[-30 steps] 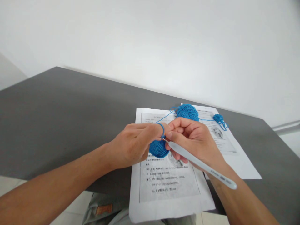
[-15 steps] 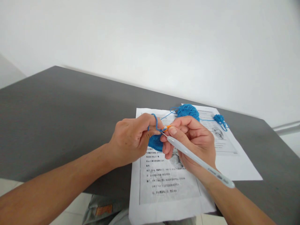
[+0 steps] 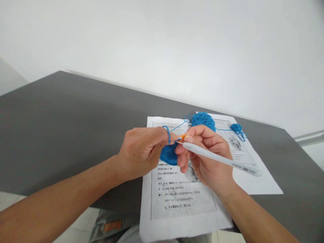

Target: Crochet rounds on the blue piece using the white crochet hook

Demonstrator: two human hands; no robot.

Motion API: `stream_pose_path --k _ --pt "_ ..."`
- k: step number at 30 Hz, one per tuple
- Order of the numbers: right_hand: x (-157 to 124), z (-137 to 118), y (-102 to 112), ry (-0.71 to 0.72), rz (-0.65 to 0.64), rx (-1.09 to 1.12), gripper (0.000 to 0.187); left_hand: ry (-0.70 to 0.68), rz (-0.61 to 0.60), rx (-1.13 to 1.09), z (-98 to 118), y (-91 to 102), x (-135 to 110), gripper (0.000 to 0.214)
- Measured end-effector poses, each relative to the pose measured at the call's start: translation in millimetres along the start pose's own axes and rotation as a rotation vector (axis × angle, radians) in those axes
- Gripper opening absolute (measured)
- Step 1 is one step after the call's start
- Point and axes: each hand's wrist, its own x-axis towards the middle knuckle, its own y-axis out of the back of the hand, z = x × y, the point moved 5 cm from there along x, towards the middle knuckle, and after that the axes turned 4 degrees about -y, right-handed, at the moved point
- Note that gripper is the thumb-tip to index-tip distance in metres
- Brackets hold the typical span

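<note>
Surface: grey table, two printed sheets.
Left hand: pinches blue crochet disc, yarn looped over finger.
Right hand: grips white crochet hook.
Behind: yarn ball.

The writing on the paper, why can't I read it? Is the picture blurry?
Head view: the print on the paper is too small and a bit too soft to read. The left hand pinching the blue crochet disc and the right hand holding the hook look fairly sharp. The light is soft and even, with no glare and only faint shadows on the grey table.
</note>
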Motion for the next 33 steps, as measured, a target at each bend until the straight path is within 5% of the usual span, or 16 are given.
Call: stream_pose_path --k 15,26,33 --pt "2 -1 -1 -0.007 -0.009 0.039 0.026 -0.121 -0.001 -0.109 3 -0.9 3 0.031" --pt "4 -7 8 0.078 -0.167 -0.093 0.029 0.145 -0.043 -0.117 -4 -4.8 5 0.015" --pt "7 -3 9 0.186 -0.031 -0.095 0.019 0.284 -0.105 -0.370 -5 -12.3 3 0.054"
